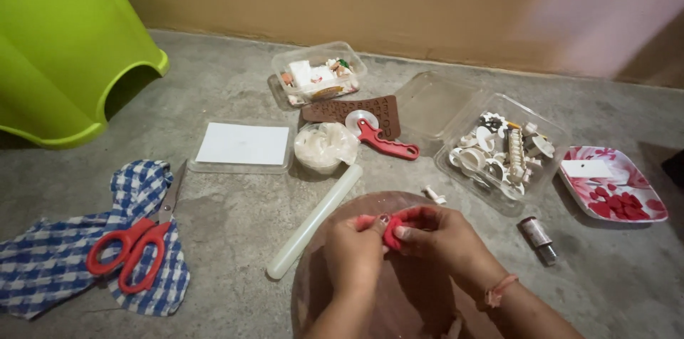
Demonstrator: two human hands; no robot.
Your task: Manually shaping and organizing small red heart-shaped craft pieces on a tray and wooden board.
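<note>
Both my hands meet over a round brown board [320,289] at the bottom middle. My left hand [355,250] and my right hand [436,235] pinch a small lump of red clay [391,233] between the fingers. A pale rolling pin [315,222] lies slanted just left of the board, touching nothing I hold. A small white piece [433,195] lies on the floor beyond my right hand.
Red-handled scissors [132,250] rest on a blue checked cloth [50,268] at left. Behind stand a green plastic stool [57,47], a white flat box [242,145], a red-handled wheel cutter [381,138], a brown mould [349,109], clear tubs of cutters [502,150], a red flowered plate [614,186].
</note>
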